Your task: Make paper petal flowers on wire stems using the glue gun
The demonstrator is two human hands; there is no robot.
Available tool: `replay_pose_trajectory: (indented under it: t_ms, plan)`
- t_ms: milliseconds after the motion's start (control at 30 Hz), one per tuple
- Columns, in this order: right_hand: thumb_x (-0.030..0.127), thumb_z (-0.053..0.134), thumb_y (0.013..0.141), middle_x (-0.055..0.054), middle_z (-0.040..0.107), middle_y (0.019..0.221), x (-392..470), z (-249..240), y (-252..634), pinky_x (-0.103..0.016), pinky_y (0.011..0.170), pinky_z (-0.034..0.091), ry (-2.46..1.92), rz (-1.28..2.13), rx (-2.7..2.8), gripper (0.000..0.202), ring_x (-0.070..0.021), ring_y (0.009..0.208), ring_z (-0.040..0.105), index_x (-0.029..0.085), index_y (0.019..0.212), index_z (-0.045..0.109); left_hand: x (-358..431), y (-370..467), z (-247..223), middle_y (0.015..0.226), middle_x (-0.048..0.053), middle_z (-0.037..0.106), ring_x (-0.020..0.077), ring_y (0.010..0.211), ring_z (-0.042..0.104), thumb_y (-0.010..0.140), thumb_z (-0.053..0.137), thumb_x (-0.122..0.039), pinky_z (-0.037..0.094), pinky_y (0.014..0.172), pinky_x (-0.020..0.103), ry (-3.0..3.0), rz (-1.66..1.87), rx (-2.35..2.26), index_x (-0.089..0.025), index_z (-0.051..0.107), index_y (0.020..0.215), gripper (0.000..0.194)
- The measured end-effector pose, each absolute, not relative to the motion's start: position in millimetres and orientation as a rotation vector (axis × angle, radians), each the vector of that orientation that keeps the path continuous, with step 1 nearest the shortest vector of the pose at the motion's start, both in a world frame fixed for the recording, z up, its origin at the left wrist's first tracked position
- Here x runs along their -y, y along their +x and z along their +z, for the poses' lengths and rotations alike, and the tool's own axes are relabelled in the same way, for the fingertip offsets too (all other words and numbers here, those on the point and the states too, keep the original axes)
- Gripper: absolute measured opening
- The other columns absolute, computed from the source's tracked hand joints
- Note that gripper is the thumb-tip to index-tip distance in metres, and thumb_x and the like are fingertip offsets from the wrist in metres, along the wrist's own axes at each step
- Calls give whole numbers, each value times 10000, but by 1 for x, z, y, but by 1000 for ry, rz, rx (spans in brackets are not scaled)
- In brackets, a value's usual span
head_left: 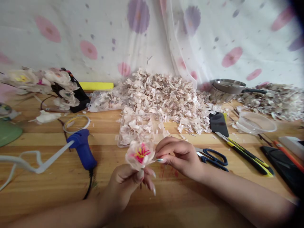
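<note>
Between my hands, above the wooden table (pixel 187 199), is a handmade flower (pixel 140 155) with pale petals and a pink and yellow centre. My left hand (pixel 128 182) grips it from below, thumb and fingers closed around its base. At the flower's right edge, the thumb and fingertips of my right hand (pixel 177 155) are pinched together on a pale petal (pixel 151 158). Whether that petal is joined to the flower I cannot tell. Just behind the flower lies a clear compartment box (pixel 119 144) holding loose pale petals (pixel 136 128).
A large heap of dried petals (pixel 161 95) fills the back. At left are a blue glue gun (pixel 84 152), a tape roll (pixel 77 123) and finished flowers (pixel 59 77). At right lie scissors (pixel 213 158), a utility knife (pixel 249 155), a phone-like black slab (pixel 280 164) and a metal pan (pixel 228 87).
</note>
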State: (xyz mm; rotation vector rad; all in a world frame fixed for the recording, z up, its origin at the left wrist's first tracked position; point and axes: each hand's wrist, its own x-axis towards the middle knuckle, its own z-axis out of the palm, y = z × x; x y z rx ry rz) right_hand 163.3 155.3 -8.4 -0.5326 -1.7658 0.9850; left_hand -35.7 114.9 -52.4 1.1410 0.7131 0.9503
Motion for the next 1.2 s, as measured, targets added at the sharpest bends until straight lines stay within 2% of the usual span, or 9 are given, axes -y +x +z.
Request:
replay_pose_trajectory:
  t_ms: [133,267,367,500,633,833,967,1067,1200]
  plan:
    - [227,689,851,-56,687,887,-156,-10,163,-244,724,516,-669,1257,1696,74,-130,812,634,171,864,734,-109,-28,-52,495,-12,702,73,333,523,785,685,-562,371,345,147,841,789,-607,-203,690,761,359]
    - [397,677,851,-29,672,896,-154,-12,159,-272,855,488,-721,1780,1553,252,-129,859,624,175,959,728,-111,-24,-50,497,-10,720,50,293,512,758,735,-524,356,311,112,766,764,-677,-180,632,729,360]
    - [470,711,799,2,644,794,-151,-12,151,-248,784,487,-727,1939,1428,341,-103,736,588,171,961,724,-114,-23,-47,516,1,729,63,299,539,723,745,-558,380,309,123,784,720,-722,-173,598,721,412]
    - [546,739,730,28,577,637,-148,-14,144,-232,652,456,-839,1938,1355,412,-88,601,506,144,822,724,-114,-23,-42,555,12,734,63,325,560,710,719,-609,355,314,124,881,688,-846,-164,591,737,463]
    - [565,750,698,0,627,692,-145,-18,142,-242,638,445,-914,1862,1348,438,-106,632,520,142,808,726,-112,-21,-36,575,14,726,68,324,547,689,695,-658,317,291,143,960,686,-950,-169,587,711,502]
    - [570,641,804,12,573,602,-139,-12,136,-235,568,403,-963,1709,1450,441,-102,566,497,152,665,620,-113,-19,-31,400,-48,579,75,295,479,679,649,-715,293,280,166,1032,676,-981,-185,593,643,534]
    - [572,582,852,19,531,542,-136,-10,133,-228,531,374,-1027,1567,1515,490,-93,528,463,162,584,562,-112,-19,-31,434,-30,607,81,305,490,691,637,-714,275,288,174,1057,686,-998,-185,602,634,533]
    - [581,535,875,10,553,516,-135,-12,133,-235,533,391,-1034,1585,1502,511,-106,524,497,168,578,584,-112,-19,-31,382,-41,565,84,299,468,707,626,-709,278,286,176,1071,671,-997,-187,608,624,528]
    - [627,600,803,8,559,568,-136,-14,135,-239,554,396,-1030,1670,1386,494,-105,556,479,152,690,673,-113,-20,-31,396,-53,562,69,301,470,681,662,-698,297,292,167,1053,688,-1000,-180,608,610,526]
